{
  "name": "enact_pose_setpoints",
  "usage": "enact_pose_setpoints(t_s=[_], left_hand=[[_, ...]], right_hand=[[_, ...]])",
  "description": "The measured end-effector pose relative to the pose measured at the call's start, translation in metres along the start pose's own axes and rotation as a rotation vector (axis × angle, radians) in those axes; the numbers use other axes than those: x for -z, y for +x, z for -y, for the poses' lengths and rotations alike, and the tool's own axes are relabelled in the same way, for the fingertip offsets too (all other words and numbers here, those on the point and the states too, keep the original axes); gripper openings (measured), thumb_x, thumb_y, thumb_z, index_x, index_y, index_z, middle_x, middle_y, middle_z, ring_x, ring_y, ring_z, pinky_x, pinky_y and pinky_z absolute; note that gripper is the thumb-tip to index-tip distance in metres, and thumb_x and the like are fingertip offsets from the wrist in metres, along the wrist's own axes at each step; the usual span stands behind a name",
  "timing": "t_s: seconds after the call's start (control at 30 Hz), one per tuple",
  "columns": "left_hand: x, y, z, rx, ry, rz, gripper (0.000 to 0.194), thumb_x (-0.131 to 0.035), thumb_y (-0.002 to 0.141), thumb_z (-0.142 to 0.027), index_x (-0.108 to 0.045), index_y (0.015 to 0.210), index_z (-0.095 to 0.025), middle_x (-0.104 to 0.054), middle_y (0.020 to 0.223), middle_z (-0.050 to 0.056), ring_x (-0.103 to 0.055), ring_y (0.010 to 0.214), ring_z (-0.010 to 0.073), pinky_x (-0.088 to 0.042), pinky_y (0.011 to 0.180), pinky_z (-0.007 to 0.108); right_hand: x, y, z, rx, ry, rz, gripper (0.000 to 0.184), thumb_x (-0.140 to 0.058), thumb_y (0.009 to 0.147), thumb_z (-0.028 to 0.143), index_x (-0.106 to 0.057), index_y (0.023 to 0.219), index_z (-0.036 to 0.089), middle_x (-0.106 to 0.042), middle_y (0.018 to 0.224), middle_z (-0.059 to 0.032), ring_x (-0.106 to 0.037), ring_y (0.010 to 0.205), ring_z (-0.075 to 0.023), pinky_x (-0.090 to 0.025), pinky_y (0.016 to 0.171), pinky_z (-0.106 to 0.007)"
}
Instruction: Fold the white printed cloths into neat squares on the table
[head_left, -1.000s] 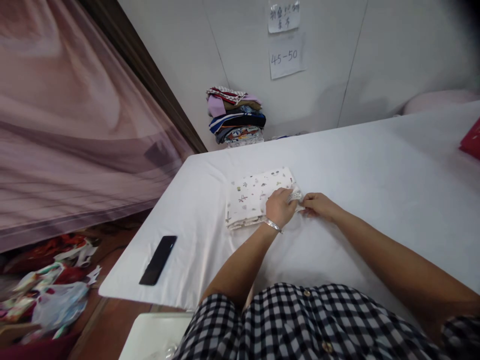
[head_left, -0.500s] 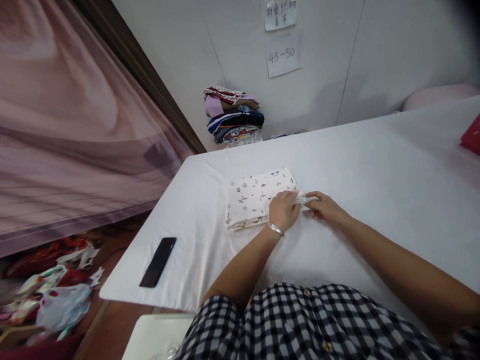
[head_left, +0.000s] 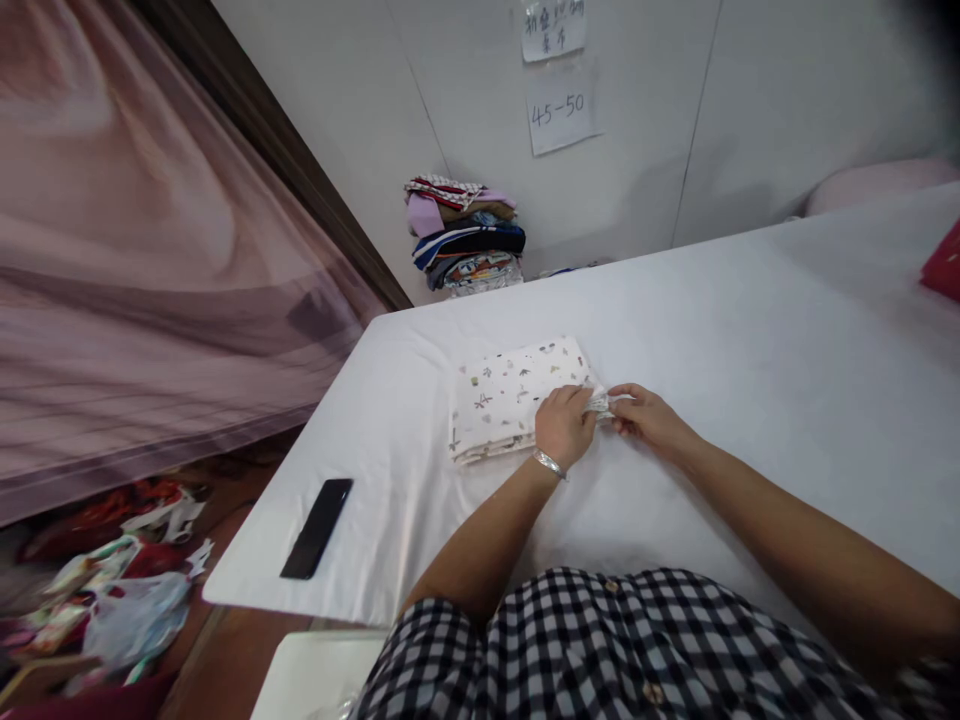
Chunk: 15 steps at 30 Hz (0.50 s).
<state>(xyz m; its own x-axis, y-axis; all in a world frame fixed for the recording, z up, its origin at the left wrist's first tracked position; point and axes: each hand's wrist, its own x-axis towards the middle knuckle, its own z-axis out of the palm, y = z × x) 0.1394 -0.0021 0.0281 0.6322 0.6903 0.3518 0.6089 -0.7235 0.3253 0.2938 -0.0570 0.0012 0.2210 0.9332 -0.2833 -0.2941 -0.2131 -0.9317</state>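
Note:
A white cloth (head_left: 502,390) with small printed motifs lies folded into a thick rectangle on the white-covered table. My left hand (head_left: 564,422), with a silver bracelet at the wrist, rests on its right end, fingers closed on the gathered edge. Just to the right, my right hand (head_left: 646,418) pinches the bunched tip of the same cloth between thumb and fingers. The gathered part between the two hands is crumpled. My left fingertips are partly hidden by the fabric.
A black phone (head_left: 316,528) lies near the table's left edge. Folded clothes (head_left: 469,235) are stacked by the wall beyond the table. Something red (head_left: 942,265) sits at the far right. Plastic bags (head_left: 139,615) lie on the floor at left, and a white stool (head_left: 315,670) stands below the table edge.
Both hands keep their hold on the cloth's right end. The bunched tip has shifted slightly between the fingers; the view has moved a little.

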Motion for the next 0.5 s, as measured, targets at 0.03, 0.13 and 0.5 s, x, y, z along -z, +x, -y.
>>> enact_pose_setpoints(t_s=[0.03,0.13,0.5], left_hand=[[0.0001,-0.0002,-0.0008,0.006,-0.004,0.005,0.031,-0.056,0.081,-0.018,-0.061,0.111,-0.021,-0.064,0.109,0.004,-0.055,0.097,0.0198,-0.046,0.084,0.032],[0.0006,-0.0009,-0.0030,0.046,-0.030,0.014,0.031,-0.056,0.082,-0.017,-0.061,0.111,-0.023,-0.064,0.108,0.003,-0.056,0.097,0.0192,-0.046,0.083,0.031],[0.0058,-0.0024,-0.0028,0.034,-0.079,0.046,0.037,-0.064,0.078,-0.028,-0.059,0.114,-0.020,-0.061,0.110,0.006,-0.055,0.099,0.0210,-0.046,0.087,0.033]], right_hand=[[-0.0011,-0.0007,0.0003,0.006,0.039,0.006,0.032,-0.071,0.067,0.027,-0.052,0.092,0.021,-0.059,0.059,0.0042,-0.053,0.049,-0.0096,-0.041,0.045,-0.021],[-0.0041,-0.0038,0.0031,0.014,0.099,0.024,0.031,-0.072,0.066,0.025,-0.053,0.090,0.021,-0.061,0.063,0.0029,-0.055,0.052,-0.0098,-0.043,0.046,-0.021],[-0.0058,-0.0056,0.0069,0.075,0.082,0.040,0.036,-0.072,0.063,0.033,-0.053,0.092,0.022,-0.058,0.063,0.0045,-0.055,0.054,-0.0115,-0.043,0.051,-0.025]])
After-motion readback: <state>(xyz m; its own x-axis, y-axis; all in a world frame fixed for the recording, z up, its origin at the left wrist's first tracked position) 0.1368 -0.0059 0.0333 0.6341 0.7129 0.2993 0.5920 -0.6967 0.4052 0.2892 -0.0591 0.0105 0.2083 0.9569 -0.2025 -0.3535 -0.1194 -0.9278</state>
